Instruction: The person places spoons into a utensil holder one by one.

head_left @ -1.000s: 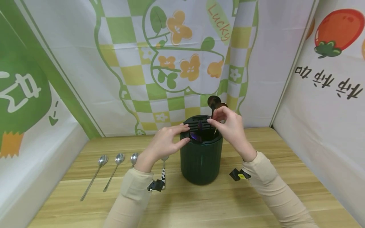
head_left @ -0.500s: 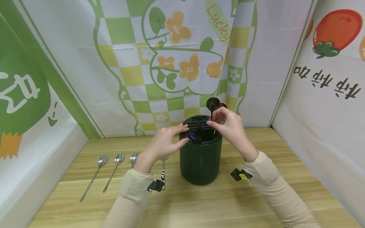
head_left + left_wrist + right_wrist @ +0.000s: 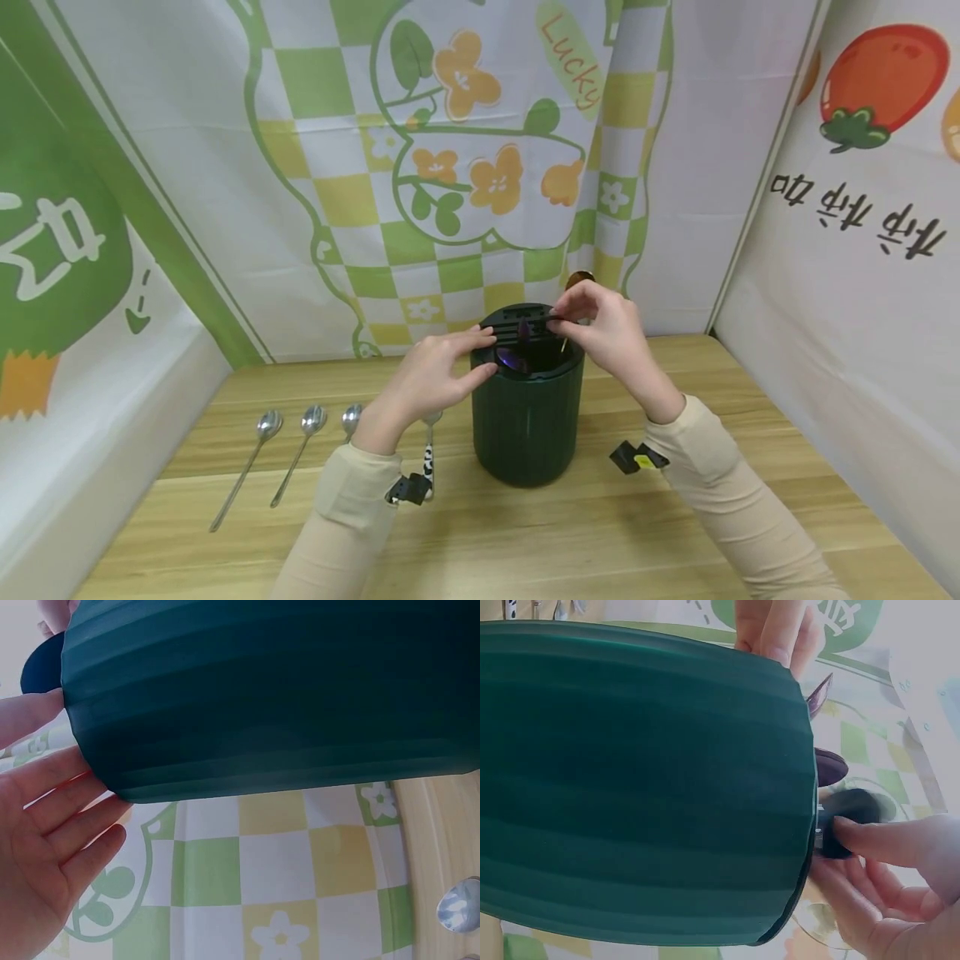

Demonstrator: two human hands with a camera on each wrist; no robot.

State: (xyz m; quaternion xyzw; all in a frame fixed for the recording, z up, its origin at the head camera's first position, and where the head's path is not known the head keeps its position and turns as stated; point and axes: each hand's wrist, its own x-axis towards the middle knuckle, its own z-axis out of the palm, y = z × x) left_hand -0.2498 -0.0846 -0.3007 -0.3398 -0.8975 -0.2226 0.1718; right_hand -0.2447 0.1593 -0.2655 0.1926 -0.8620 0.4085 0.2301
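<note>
A ribbed dark green utensil holder [image 3: 527, 433] stands upright on the table. My left hand [image 3: 431, 373] touches its upper left rim with nearly straight fingers, as the left wrist view also shows. My right hand [image 3: 606, 332] is over the right side of the opening, pinching a black spoon [image 3: 853, 810] by its blurred bowl; its handle is hidden inside the holder. Two purple spoons lean in the opening, the nearer purple spoon [image 3: 512, 360] in front of the farther purple spoon [image 3: 524, 330]. Behind my right fingers, the bowl of a gold spoon [image 3: 580, 278] sticks up.
Left of the holder, several silver spoons lie in a row on the wooden table [image 3: 510, 550], including a long silver spoon [image 3: 247, 471] and a shorter one [image 3: 300, 454]. A patterned handle [image 3: 429, 462] shows by my left wrist. A printed curtain [image 3: 480, 167] hangs behind.
The black spoon has gone down into the holder, its bowl dropping from above my right fingers to their level. My left hand and the holder stay in place.
</note>
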